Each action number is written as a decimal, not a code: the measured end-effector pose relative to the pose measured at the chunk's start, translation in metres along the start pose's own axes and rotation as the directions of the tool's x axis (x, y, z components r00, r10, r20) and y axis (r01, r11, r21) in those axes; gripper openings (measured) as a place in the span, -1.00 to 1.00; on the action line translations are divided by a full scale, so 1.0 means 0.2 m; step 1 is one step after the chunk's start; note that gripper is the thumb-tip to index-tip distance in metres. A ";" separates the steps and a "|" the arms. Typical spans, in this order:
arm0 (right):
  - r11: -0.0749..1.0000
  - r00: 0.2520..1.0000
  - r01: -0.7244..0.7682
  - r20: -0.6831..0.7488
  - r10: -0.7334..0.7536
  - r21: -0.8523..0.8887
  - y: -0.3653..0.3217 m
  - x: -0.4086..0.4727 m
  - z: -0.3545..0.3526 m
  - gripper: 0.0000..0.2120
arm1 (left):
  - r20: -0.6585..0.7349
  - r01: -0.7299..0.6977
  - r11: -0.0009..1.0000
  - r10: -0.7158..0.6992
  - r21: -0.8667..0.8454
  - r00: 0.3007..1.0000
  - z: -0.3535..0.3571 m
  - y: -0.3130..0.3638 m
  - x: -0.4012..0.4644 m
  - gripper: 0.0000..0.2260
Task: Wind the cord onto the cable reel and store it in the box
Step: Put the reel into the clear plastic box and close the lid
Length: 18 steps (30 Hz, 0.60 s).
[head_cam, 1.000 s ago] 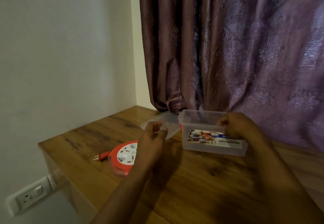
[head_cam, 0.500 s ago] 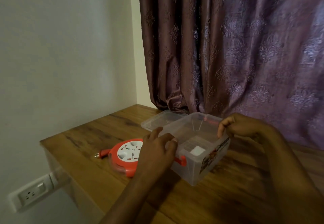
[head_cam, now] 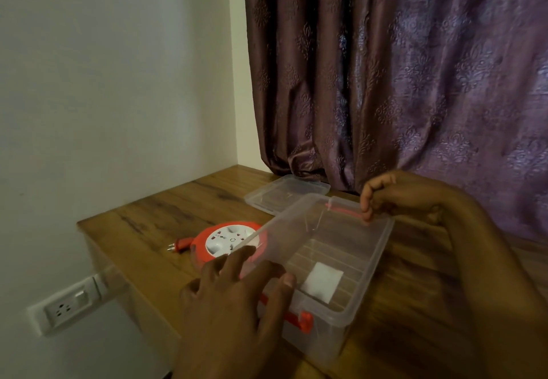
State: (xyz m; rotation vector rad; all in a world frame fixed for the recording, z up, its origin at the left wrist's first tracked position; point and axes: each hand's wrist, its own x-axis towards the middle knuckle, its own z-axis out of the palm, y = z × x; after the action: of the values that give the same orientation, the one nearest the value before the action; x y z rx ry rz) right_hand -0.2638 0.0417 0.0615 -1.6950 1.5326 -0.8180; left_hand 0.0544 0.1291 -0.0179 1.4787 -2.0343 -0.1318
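Head view: both hands, left and right, grip the clear box holding 1 white square.

place: home room | cues: patterned curtain, wooden table, wall socket

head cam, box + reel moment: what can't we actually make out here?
Head view only:
- Reel: its right part sits behind the clear box wall and the left hand; how the cord is wound is hidden.
- Plug: too small to read the pins.
- Right hand: fingertips at the box's far rim, exact grip unclear.
- White patch on the box floor: unidentifiable.
- Lid: near edge hidden by the box.
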 end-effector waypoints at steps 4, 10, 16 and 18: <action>1.000 1.000 0.001 0.001 -0.001 -0.017 -0.04 0.02 0.05 -0.70 | 0.046 0.065 0.998 -0.065 0.003 0.997 -0.04 0.00 -0.03 -0.44; 0.996 0.999 0.028 -0.020 -0.030 -0.082 -0.15 -0.02 0.08 -0.71 | -0.035 0.038 0.993 -0.042 -0.112 0.999 -0.15 -0.07 -0.05 -0.44; 0.975 0.984 0.164 -0.041 -0.171 -0.149 -0.39 0.06 0.33 -0.87 | 0.203 0.386 0.674 -0.337 -0.629 0.919 -0.17 -0.32 0.18 -0.64; 0.893 0.985 0.163 0.012 -0.174 -0.420 -0.49 0.15 0.41 -0.85 | 0.338 0.526 0.513 -0.418 -0.679 0.843 -0.15 -0.39 0.25 -0.71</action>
State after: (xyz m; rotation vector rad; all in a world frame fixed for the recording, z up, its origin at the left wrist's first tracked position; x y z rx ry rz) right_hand -0.1384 0.0243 0.0965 -2.1617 1.6846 -0.6233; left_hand 0.1264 0.0639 -0.0063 1.4071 -1.2816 -1.1960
